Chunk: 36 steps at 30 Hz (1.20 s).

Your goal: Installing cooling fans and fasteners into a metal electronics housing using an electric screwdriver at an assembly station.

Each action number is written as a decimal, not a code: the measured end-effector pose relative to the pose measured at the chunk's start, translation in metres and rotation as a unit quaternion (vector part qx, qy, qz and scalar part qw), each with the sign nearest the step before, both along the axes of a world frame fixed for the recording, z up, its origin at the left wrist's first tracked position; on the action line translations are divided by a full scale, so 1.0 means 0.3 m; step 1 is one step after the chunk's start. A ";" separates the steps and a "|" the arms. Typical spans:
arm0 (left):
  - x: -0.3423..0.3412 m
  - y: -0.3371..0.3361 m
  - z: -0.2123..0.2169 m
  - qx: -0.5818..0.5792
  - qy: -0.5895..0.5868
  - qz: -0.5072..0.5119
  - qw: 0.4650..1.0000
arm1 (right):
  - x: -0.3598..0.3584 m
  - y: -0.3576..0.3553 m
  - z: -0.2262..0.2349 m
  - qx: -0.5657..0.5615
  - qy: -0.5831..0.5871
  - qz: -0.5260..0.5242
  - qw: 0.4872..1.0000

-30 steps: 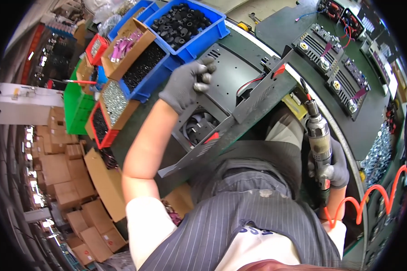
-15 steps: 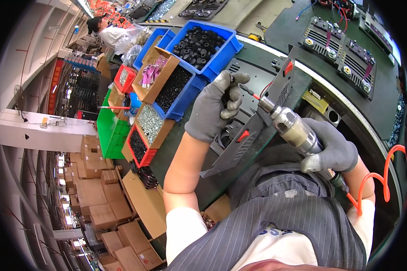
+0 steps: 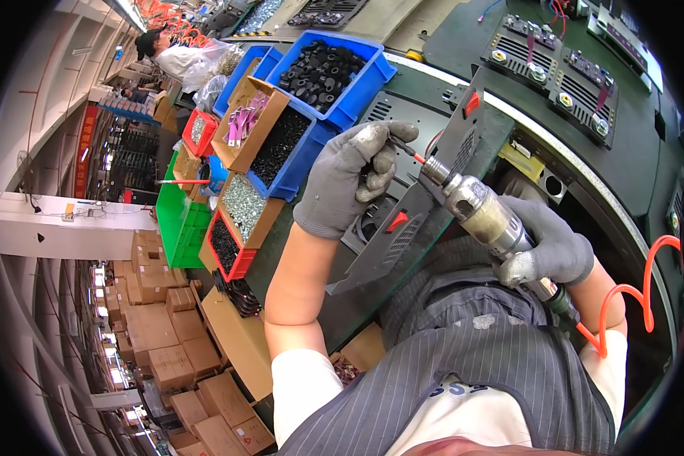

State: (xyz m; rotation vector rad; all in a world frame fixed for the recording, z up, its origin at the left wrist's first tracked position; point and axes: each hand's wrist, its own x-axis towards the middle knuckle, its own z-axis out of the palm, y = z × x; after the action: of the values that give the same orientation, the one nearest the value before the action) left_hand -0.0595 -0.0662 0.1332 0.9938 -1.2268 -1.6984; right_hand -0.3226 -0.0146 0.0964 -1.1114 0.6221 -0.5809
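My right hand (image 3: 549, 245), in a grey glove, is wrapped round a pneumatic screwdriver (image 3: 480, 214) with a metal body. Its bit (image 3: 419, 159), partly red, points up and left toward my other hand. My left hand (image 3: 353, 176), gloved too, has thumb and index finger pinched at the dark tip of that bit. The other fingers curl into the palm, and whatever small piece they hold is hidden. Below and behind the bit lies a dark metal chassis (image 3: 397, 245) with raised, slotted side walls, red rocker switches (image 3: 397, 221) and a fan (image 3: 370, 226).
Left of the chassis stand blue bins (image 3: 382, 71) of black parts, cardboard boxes (image 3: 242, 163) with purple pieces and screws, and red bins (image 3: 242, 266). An orange coiled hose (image 3: 605, 319) hangs at right. Slotted plates with circuit boards (image 3: 585, 106) lie at upper right.
The view has shifted slightly, moving the scene a little left. My left thumb and index finger have come closer round the bit's tip. The screwdriver stays in my right hand.
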 end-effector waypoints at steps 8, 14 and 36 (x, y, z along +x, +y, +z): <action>0.007 -0.022 0.005 -0.069 -0.060 -0.062 0.994 | -0.048 -0.013 -0.038 0.011 -0.029 0.042 0.999; -0.044 -0.010 -0.003 -0.135 -0.068 0.010 0.988 | -0.054 0.000 -0.047 0.005 -0.046 0.023 0.999; 0.081 -0.124 -0.251 -0.301 -0.505 -0.150 0.795 | -0.197 0.062 -0.244 0.025 0.148 -0.007 0.989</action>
State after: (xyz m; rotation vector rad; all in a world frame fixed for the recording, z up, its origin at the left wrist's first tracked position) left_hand -0.0353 -0.1035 0.0578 1.3618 -2.5217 -0.7431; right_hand -0.3817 0.0040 0.0232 -1.1567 0.8966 -0.4126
